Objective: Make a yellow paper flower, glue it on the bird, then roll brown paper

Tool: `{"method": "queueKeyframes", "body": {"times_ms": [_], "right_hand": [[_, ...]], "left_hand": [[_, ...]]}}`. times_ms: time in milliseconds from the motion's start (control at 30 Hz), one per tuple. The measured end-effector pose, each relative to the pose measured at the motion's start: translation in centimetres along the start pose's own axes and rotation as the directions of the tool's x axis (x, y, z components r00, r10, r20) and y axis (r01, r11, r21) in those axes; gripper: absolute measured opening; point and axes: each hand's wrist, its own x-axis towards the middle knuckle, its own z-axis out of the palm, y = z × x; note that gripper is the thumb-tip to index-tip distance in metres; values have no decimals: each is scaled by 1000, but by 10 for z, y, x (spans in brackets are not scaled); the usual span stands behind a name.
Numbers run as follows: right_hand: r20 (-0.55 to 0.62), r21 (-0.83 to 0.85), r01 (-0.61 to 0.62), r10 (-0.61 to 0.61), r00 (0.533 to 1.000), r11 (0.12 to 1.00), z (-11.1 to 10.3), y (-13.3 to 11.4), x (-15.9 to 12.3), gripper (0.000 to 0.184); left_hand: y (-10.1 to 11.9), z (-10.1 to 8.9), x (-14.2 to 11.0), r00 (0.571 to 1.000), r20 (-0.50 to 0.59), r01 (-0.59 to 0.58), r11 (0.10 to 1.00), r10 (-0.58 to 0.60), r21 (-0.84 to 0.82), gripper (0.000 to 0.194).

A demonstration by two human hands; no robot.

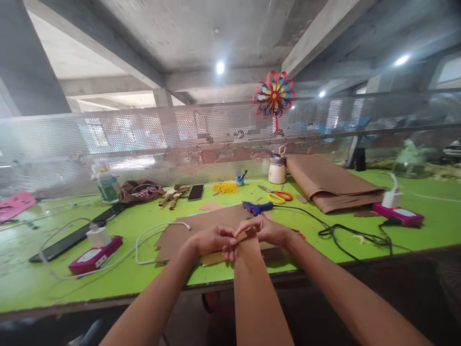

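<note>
A long strip of brown paper [252, 283] hangs from my fingers over the table's front edge and down toward me. My left hand [216, 241] pinches the left side of its far end. On the right side, my right hand [261, 228] grips the same end, where the paper looks folded or cut into small notches. Beneath both hands lie larger sheets of brown paper [201, 223] on the green table. Just beyond my right hand rests a blue glue gun [257, 207], its black cord running off to the right.
Scissors [277, 196], a phone [196, 192], yellow paper shreds [225, 187] and a lidded white jar [276, 170] stand farther back. Folded brown paper [334, 180] lies right. Purple power strips [95, 257] with cables sit on both sides. A perforated metal screen [144, 144] borders the table's back.
</note>
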Motion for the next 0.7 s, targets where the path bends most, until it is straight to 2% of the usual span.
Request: {"method": "queueKeyframes", "body": {"times_ms": [167,300,433,500,567,633,700], "right_hand": [[-19,-6,-4,3,1000,1000,4,-3,1,35],[-89,-1,57,-57,994,998,9,-1,2,28],[-135,55,54,-47,990,997,8,6,6,29],[-227,67,65,-48,973,996,5,10,7,28],[-285,80,40,-16,958,996,1,13,8,29],[-291,74,-27,47,956,997,-3,16,9,32],[-299,-4,-86,81,951,996,-5,19,10,33]], "left_hand": [[-1,0,0,998,57,19,1000,-18,-15,33],[-1,1,1,999,39,-10,1000,10,11,35],[0,6,2,999,50,-14,1000,14,5,35],[0,6,3,999,-16,-39,999,38,-12,33],[0,4,3,985,-152,-92,995,87,-32,30],[0,-2,4,948,-298,-139,987,110,-81,30],[1,-7,5,882,-454,-194,976,130,-99,32]]}}
